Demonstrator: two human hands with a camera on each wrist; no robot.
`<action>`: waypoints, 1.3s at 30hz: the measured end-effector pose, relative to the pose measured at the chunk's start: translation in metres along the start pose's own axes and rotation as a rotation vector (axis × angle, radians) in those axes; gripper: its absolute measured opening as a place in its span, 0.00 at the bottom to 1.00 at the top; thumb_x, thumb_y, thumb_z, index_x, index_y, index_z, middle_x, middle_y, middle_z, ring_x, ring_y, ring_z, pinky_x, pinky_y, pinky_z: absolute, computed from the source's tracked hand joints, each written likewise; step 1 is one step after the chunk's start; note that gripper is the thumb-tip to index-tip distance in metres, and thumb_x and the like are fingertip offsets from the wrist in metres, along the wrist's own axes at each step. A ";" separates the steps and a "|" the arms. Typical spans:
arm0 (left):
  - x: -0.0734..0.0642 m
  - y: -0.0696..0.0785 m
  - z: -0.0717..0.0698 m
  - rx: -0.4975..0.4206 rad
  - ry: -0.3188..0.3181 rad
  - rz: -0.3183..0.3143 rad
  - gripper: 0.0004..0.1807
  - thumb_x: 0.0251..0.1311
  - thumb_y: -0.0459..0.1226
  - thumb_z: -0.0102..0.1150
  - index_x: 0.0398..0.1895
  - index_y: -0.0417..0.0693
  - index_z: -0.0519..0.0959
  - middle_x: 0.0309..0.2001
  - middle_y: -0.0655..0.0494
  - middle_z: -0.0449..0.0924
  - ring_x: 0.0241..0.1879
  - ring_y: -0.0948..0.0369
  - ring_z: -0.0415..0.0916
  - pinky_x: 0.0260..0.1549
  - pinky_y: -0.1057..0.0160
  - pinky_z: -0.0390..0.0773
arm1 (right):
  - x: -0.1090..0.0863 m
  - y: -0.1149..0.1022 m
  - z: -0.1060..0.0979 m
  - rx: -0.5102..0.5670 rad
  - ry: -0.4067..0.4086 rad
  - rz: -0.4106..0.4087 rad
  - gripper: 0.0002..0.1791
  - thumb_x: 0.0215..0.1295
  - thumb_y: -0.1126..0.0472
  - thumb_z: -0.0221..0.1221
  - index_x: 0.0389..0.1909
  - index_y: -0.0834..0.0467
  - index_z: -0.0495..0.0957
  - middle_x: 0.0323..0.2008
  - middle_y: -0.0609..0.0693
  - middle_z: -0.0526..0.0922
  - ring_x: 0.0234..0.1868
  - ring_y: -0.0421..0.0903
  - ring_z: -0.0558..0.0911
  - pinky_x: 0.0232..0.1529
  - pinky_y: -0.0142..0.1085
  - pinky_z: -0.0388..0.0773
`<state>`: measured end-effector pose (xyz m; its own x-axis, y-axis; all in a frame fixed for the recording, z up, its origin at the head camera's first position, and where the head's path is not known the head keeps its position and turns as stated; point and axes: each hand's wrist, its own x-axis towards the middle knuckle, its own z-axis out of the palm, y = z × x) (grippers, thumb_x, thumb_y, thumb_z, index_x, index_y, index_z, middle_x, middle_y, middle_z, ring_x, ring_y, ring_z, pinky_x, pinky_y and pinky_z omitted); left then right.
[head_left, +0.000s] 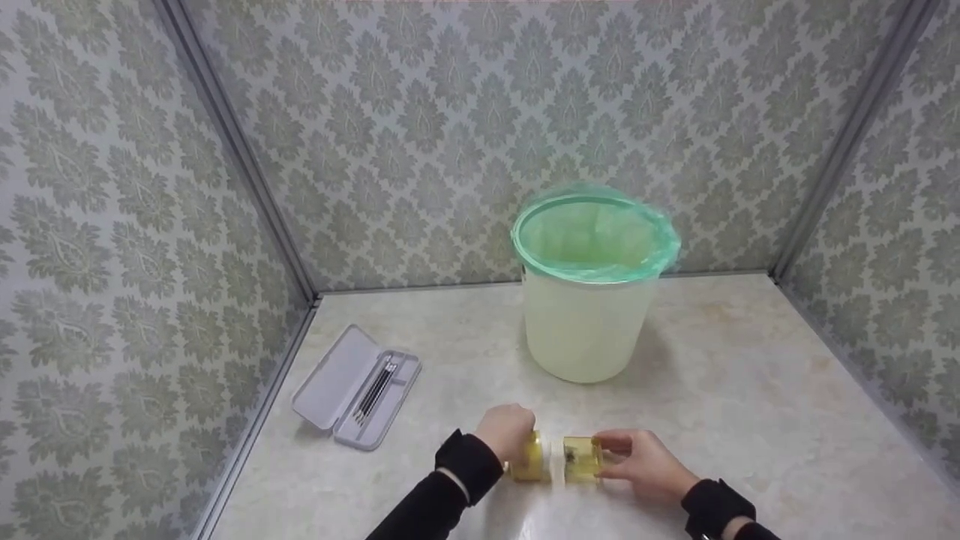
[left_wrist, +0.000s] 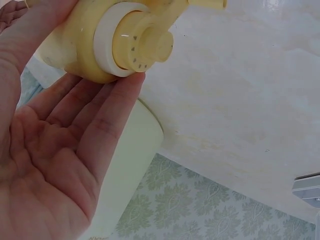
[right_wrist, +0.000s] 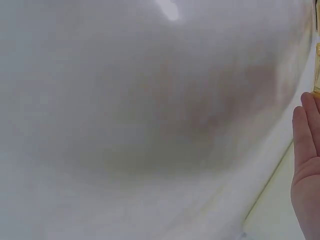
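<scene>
My left hand (head_left: pixel 504 431) grips a yellow crank pencil sharpener (head_left: pixel 531 460) low over the pale table. In the left wrist view the sharpener (left_wrist: pixel 82 42) shows a white ring (left_wrist: pixel 104 37) and a crank (left_wrist: pixel 157 44), with my fingers and thumb round its body. Just to its right, my right hand (head_left: pixel 645 461) pinches a see-through yellow container (head_left: pixel 581 459) between thumb and fingers. Something dark lies inside the container. A pale strip shows between container and sharpener; whether they touch I cannot tell. The right wrist view catches only the hand (right_wrist: pixel 307 165) and a sliver of yellow.
An opened grey pencil case (head_left: pixel 341 379) lies to the left, with several dark pencils (head_left: pixel 375 391) in it. Behind my hands stands a whitish bin (head_left: pixel 585 330) lined with a green bag (head_left: pixel 649 259). Patterned walls (head_left: pixel 420 150) enclose the table on the back and sides.
</scene>
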<state>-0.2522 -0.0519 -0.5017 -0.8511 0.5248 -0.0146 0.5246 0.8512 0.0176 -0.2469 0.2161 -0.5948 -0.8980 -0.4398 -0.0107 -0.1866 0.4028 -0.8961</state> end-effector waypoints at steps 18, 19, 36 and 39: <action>0.000 0.000 0.001 -0.047 0.019 -0.009 0.19 0.35 0.30 0.74 0.12 0.49 0.68 0.21 0.55 0.81 0.19 0.61 0.67 0.22 0.62 0.76 | -0.026 -0.070 -0.091 -0.131 0.135 0.089 0.36 0.58 0.52 0.74 0.61 0.70 0.77 0.57 0.69 0.84 0.59 0.63 0.84 0.58 0.46 0.83; -0.001 0.000 0.001 -0.048 0.019 -0.011 0.20 0.35 0.30 0.73 0.12 0.50 0.67 0.20 0.55 0.80 0.19 0.61 0.66 0.22 0.62 0.75 | -0.026 -0.076 -0.097 -0.146 0.142 0.079 0.35 0.59 0.53 0.74 0.61 0.70 0.77 0.57 0.68 0.84 0.59 0.63 0.84 0.58 0.46 0.83; 0.003 -0.003 0.005 -0.042 0.038 0.020 0.18 0.34 0.30 0.71 0.12 0.49 0.67 0.19 0.55 0.79 0.18 0.61 0.67 0.22 0.62 0.75 | -0.021 -0.168 -0.182 -0.297 0.297 -0.011 0.35 0.61 0.52 0.73 0.63 0.68 0.77 0.57 0.68 0.84 0.45 0.24 0.84 0.46 0.20 0.80; 0.002 0.000 0.000 -0.043 0.024 0.005 0.18 0.34 0.30 0.72 0.12 0.49 0.69 0.20 0.55 0.81 0.18 0.60 0.68 0.23 0.62 0.76 | -0.016 -0.181 -0.195 -0.311 0.315 0.016 0.36 0.61 0.48 0.72 0.64 0.66 0.77 0.59 0.67 0.83 0.42 0.17 0.79 0.44 0.19 0.79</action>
<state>-0.2537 -0.0512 -0.5020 -0.8489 0.5284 0.0099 0.5280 0.8471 0.0605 -0.2764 0.3073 -0.3458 -0.9704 -0.1848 0.1557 -0.2396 0.6513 -0.7200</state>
